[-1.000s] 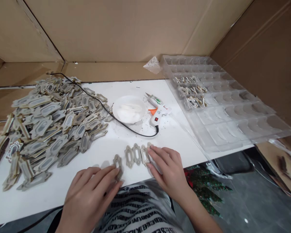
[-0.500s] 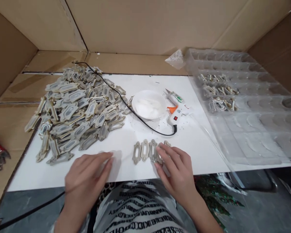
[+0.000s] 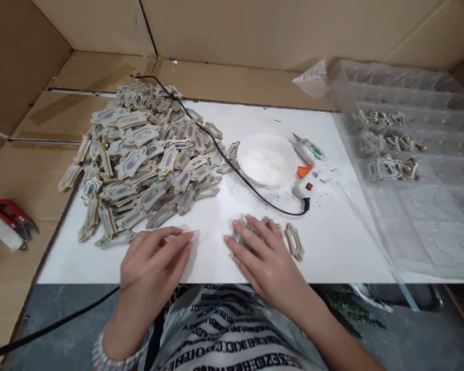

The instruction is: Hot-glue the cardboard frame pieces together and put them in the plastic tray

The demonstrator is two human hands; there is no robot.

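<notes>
My right hand (image 3: 261,255) lies flat on the white tabletop (image 3: 332,247), its fingers spread over a short row of flat grey-and-tan frame-shaped pieces (image 3: 294,240); one piece shows uncovered at the hand's right. To the left, my left hand (image 3: 152,263) rests palm down on the table with fingers together, holding nothing that I can see, just below the near edge of a big heap of the same pieces (image 3: 143,154).
A white bowl (image 3: 267,159) and a white glue gun (image 3: 311,170) with a black cord sit behind my hands. A clear plastic compartment tray (image 3: 410,154) holding several pieces fills the right. Red snips (image 3: 11,216) lie far left. Cardboard walls surround the table.
The view has swung left. My right hand slid left over the row of pieces, uncovering one at its right. My left hand's piece from a second ago is out of sight.
</notes>
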